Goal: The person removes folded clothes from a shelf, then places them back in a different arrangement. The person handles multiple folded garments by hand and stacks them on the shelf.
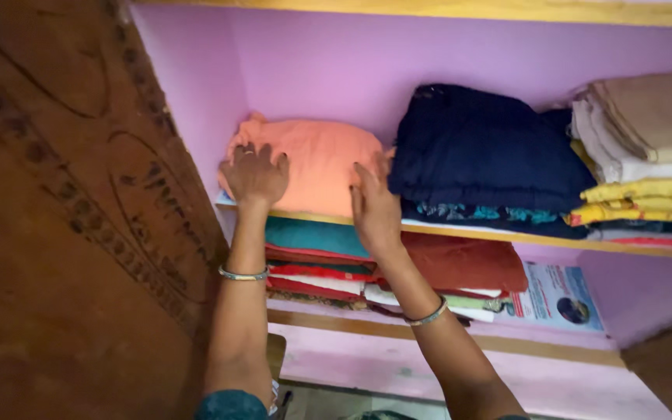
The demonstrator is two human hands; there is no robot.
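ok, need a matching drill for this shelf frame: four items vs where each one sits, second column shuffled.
Items:
1. peach folded garment
2. navy folded stack
3. rust-brown folded cloth
4. beige folded cloth

Places:
A. top of the pile at the far right of the upper shelf
B. lower shelf, under the right hand
C. upper shelf, left end, between both hands, left hand flat on it
D. upper shelf, middle

Pairs: 1-C, 2-D, 3-B, 4-A
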